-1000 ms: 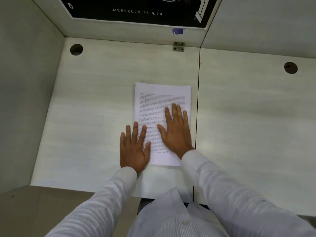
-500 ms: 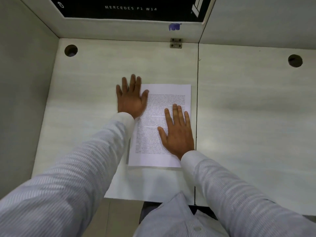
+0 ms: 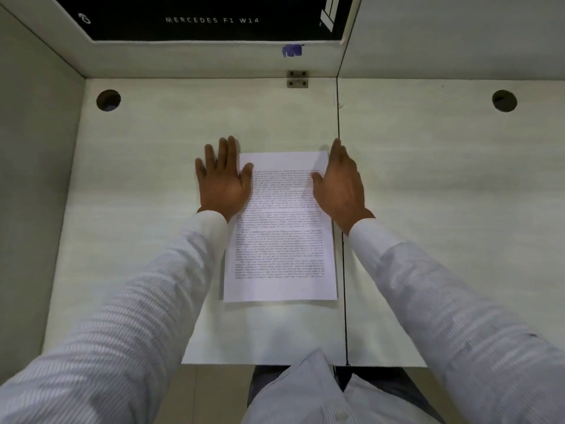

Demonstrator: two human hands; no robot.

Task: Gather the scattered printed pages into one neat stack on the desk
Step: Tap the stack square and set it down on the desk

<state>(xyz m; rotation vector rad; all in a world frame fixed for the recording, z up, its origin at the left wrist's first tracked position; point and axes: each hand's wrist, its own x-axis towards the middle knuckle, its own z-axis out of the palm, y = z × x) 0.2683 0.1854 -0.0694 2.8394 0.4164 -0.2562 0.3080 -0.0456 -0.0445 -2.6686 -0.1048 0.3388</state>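
Observation:
A stack of white printed pages [image 3: 279, 240] lies flat in the middle of the pale desk [image 3: 146, 191], its edges lined up. My left hand [image 3: 221, 182] rests flat on the desk against the stack's upper left edge, fingers apart, thumb on the paper. My right hand [image 3: 341, 182] stands on its side against the upper right edge, thumb lying over the printed text. Neither hand grips anything. No loose pages show elsewhere.
Partition walls close the desk at the left and back. A dark seam [image 3: 341, 209] runs just right of the stack. Cable holes sit at the far left [image 3: 108, 100] and far right [image 3: 504, 101]. A metal bracket [image 3: 297, 79] and black poster [image 3: 211, 16] are at the back.
My left hand slid from the stack's lower left up to its upper left edge. My right hand lifted off the page and moved to the upper right edge.

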